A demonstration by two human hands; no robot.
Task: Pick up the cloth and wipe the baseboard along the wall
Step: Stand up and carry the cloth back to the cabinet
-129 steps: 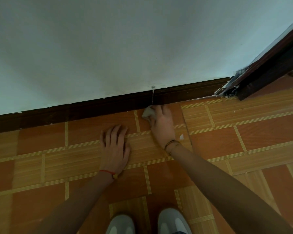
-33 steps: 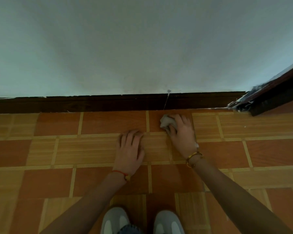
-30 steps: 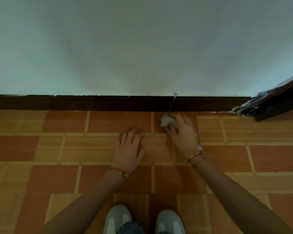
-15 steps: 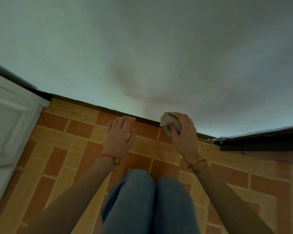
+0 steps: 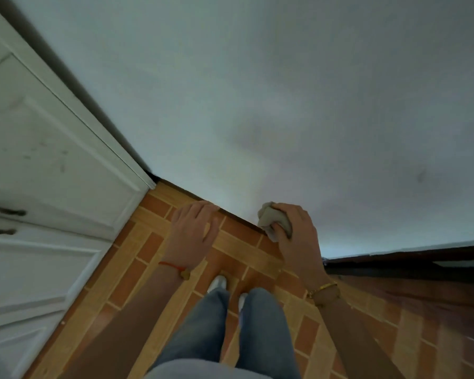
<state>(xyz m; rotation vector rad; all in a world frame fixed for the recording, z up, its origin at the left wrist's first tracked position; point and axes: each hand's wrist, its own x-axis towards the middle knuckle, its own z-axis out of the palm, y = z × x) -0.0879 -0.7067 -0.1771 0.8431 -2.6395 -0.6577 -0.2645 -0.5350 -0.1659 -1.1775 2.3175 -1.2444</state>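
Observation:
My right hand grips a crumpled grey cloth, held up in front of the pale wall, above the floor. The dark baseboard shows as a thin strip between my two hands, seen from steeply above. My left hand hangs in the air with relaxed fingers and holds nothing; its fingertips overlap the baseboard line in the view. My legs in blue jeans and white shoes are below, standing close to the wall.
A white panelled cabinet door with dark handles fills the left side and meets the wall at the corner. A dark wooden door frame runs along the right. The floor is orange and tan tile.
I have risen from crouching to standing, so both hands lifted off the floor. The right hand kept the cloth. The view swung left and the white cabinet came into sight.

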